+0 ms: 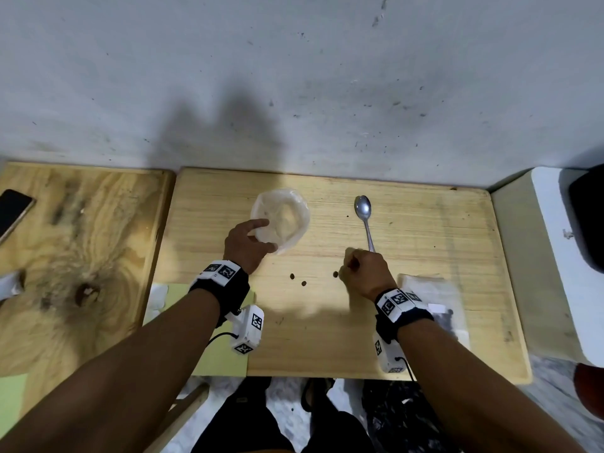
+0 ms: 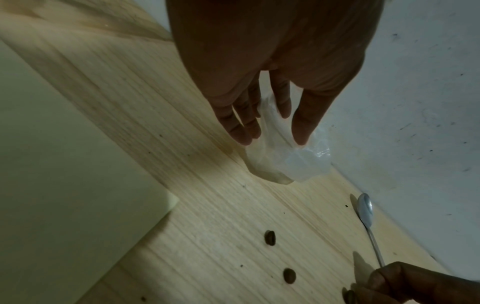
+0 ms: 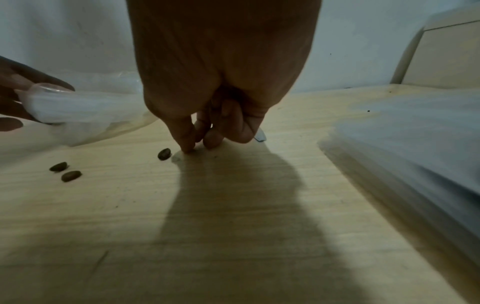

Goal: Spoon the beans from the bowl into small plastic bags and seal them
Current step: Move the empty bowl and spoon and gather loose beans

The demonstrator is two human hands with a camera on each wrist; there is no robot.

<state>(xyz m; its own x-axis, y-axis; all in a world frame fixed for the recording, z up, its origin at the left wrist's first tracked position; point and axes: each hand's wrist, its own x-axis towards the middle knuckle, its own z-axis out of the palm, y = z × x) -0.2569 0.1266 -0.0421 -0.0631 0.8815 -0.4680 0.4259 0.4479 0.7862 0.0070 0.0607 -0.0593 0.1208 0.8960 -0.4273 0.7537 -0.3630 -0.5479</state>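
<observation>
A crinkled translucent plastic bag (image 1: 287, 220) lies on the wooden table (image 1: 425, 230), left of centre. My left hand (image 1: 266, 235) holds its near edge between thumb and fingers; in the left wrist view the bag (image 2: 293, 160) runs between those fingers. A metal spoon (image 1: 363, 210) lies to the right, bowl towards the wall. My right hand (image 1: 348, 266) sits at the handle's near end with fingers curled, one fingertip (image 3: 188, 149) on the table beside a loose brown bean (image 3: 164, 154). Two more beans (image 1: 292, 276) (image 1: 304, 283) lie between my hands. No bowl of beans shows.
A flat stack of clear plastic bags (image 1: 431, 299) lies near my right wrist, with something dark on it. A phone (image 1: 13, 210) rests on the second wooden table at the left. A pale green sheet (image 1: 222, 354) lies under my left forearm. The wall runs along the far edge.
</observation>
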